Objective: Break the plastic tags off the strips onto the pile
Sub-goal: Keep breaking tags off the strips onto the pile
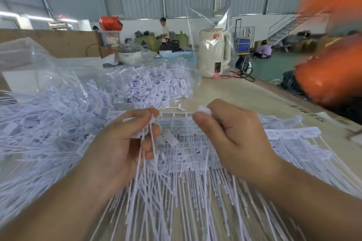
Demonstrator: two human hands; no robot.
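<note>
- Many tags (39,135) already lie loose in a deep pile spreading out to the left of the left hand (125,143), so a good share of the job looks done
- More loose tags fill a clear bag (152,84) lying beyond both hands, its mouth gaping
- The strip (176,114) in work spans the gap between the hands, held just above the heap; several tags hang from it by their thin tails
- The left hand grips a bunch of tags and tails, thumb and fingers curled round them, at the strip's left end
- The right hand (231,139) pinches the strip's right end between thumb and forefinger, the other fingers curled under
- Plenty is left, I judge: whole strips (293,141) with tags attached lie in rows under and to the right of the right hand, tails pointing toward the person
- The counter (254,96) is pale wood, bare beyond the right hand, with some dark writing near its right edge
- Further beyond the hands stand a cream kettle (214,53) wrapped in clear film, a lidded pot (129,53) and a blue basket (180,57)
- Something orange and blurred (333,60) fills the view high to the right of the right hand; I cannot tell what it is
- The room is a big shed with metal walls, a green floor (274,66) and a stair at the far right; one person stands (164,29) and another sits (264,50) well behind
</note>
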